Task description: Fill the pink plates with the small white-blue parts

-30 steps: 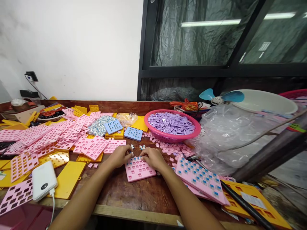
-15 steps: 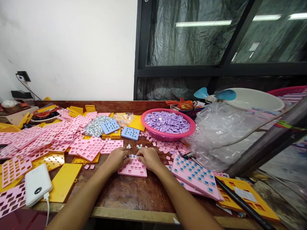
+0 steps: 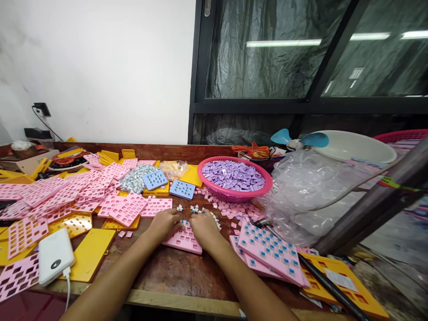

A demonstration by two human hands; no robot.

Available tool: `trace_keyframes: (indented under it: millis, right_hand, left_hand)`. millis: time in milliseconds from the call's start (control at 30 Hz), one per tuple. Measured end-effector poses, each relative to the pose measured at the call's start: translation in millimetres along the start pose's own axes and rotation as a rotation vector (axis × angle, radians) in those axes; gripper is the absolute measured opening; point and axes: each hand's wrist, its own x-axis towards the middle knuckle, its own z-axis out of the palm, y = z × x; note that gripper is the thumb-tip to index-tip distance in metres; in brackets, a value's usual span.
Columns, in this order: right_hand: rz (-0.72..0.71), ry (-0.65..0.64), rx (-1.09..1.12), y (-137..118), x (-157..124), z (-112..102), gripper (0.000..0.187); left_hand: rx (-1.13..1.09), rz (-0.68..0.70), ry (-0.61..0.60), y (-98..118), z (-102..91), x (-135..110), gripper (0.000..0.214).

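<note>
A pink plate (image 3: 184,242) with rows of square holes lies on the wooden table, between my hands. My left hand (image 3: 167,225) is closed on the plate's far left edge, its thumb lying over the top face. At the plate's far right corner, my right hand (image 3: 204,228) has its fingers curled down and pressed together; whatever is at the fingertips is hidden. Small white-and-blue pieces, apparently key switches (image 3: 196,208), lie loose just beyond my fingers. More of them show to the right of my right hand.
Pink plates (image 3: 60,189) and yellow panels (image 3: 92,254) are heaped leftward beside a white power bank (image 3: 56,255). Behind stands a pink basket (image 3: 234,193) of purple pieces. At right lie stacked pink plates with switches (image 3: 270,249), plastic bags (image 3: 310,191) and a slanted pole (image 3: 374,200).
The pink plate has turned slightly and come a little nearer. My right hand has shifted at the plate's far edge, and more loose switches show beside it. The camera view has tilted slightly.
</note>
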Motion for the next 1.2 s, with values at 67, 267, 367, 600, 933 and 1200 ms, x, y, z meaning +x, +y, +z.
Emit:
trace_keyframes:
  millis: [67,267,367,600,933,1200]
  right_hand:
    - [-0.004,0.015,0.033,2,-2,2,0.029]
    - [0.208,0.172,0.267,26,9,22,0.028]
    - [0.283,0.199,0.243,30,20,32,0.032]
    - [0.305,0.136,0.186,29,29,43,0.03]
    - [0.335,0.18,0.23,31,30,38,0.019]
    - [0.223,0.149,0.466,31,12,9,0.015]
  left_hand:
    - [-0.05,-0.009,0.005,-4,-1.4,-1,0.014]
    - [-0.105,0.04,-0.069,-7,-7.8,2,0.013]
    - [-0.177,0.037,-0.074,-10,-6.0,3,0.015]
    - [-0.4,-0.063,-0.086,-17,-5.2,1,0.02]
    - [-0.319,0.043,-0.132,1,-13.0,0,0.013]
    - [-0.318,-0.062,-0.131,-4,-4.0,3,0.019]
